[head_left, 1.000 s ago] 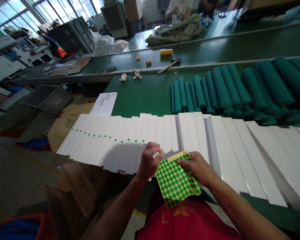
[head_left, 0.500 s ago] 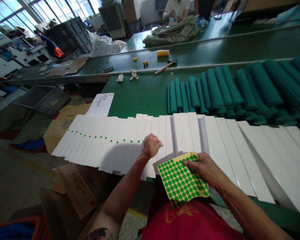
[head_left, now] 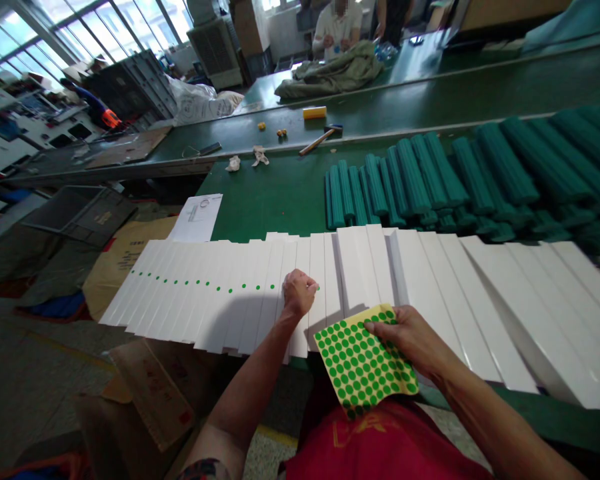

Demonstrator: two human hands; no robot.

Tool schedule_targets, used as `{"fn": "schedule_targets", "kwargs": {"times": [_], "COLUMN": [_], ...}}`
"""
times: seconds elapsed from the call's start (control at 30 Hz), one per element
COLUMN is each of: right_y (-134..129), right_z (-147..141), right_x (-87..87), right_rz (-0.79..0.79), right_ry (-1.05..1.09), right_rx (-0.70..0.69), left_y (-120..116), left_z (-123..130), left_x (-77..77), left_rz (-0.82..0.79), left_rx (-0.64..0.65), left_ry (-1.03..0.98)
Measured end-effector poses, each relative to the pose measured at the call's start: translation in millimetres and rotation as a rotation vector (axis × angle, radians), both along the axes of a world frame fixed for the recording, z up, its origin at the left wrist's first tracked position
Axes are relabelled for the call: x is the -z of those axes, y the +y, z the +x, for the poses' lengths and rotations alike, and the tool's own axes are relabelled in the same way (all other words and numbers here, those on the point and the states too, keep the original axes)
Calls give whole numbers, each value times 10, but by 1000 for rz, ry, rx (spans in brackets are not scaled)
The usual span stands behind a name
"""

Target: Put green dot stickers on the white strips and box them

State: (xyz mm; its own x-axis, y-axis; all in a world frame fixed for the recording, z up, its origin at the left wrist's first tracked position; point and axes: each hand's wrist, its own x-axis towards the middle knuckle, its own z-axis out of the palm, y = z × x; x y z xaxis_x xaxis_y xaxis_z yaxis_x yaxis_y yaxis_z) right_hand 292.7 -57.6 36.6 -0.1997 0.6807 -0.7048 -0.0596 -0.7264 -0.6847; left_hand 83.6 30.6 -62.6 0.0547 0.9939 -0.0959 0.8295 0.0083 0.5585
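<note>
My left hand [head_left: 299, 293] is closed in a pinch over the row of white boxes [head_left: 250, 261], its fingertips at the surface of one. A small green round sticker [head_left: 319, 288] shows at those fingertips; whether it is stuck to the box or still on the finger I cannot tell. To the left, a line of green dots runs across several boxes, one dot on each. My right hand [head_left: 405, 337] grips a yellow-backed sheet of green dot stickers [head_left: 363, 363] by its right side, thumb on top. The sheet is tilted above the table's front edge.
Bundled green ribbed rolls [head_left: 420, 173] lie piled behind the boxes at right. A hammer [head_left: 320, 140] and a yellow cylinder [head_left: 315, 113] rest farther back. A printed paper [head_left: 197, 217] lies at the left end. Cardboard [head_left: 150, 393] is below left. A person [head_left: 337, 33] sits across the tables.
The view has turned slightly, so the table things sit a little farther left. My left fingertips remain at about the same spot on the boxes, and the sheet stays in my right hand.
</note>
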Motion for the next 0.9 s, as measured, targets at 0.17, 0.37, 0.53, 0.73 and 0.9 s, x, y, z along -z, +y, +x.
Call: {"fn": "schedule_targets", "kwargs": {"times": [0.17,0.37,0.53,0.73,0.9], "right_y": [-35,-55,-71,-72,-67], "right_z": [36,54,95,233,466], "right_x": [19,12,-22,-101,-93], "right_rz": [8,-1,-3,44,55], "right_ry": [-3,28,40,-20,-77], "right_rx": [2,31,33,51,36], "left_y": [-25,-131,-117,-160,-305], "left_z": [50,95,117,458,851], "left_x": [32,16,-109,-385,-500], "left_rz": [24,99,167,-4,-30], "left_rx": [-29,-37,-100,-39,51], "left_ry": [76,194,270,-29,-42]}}
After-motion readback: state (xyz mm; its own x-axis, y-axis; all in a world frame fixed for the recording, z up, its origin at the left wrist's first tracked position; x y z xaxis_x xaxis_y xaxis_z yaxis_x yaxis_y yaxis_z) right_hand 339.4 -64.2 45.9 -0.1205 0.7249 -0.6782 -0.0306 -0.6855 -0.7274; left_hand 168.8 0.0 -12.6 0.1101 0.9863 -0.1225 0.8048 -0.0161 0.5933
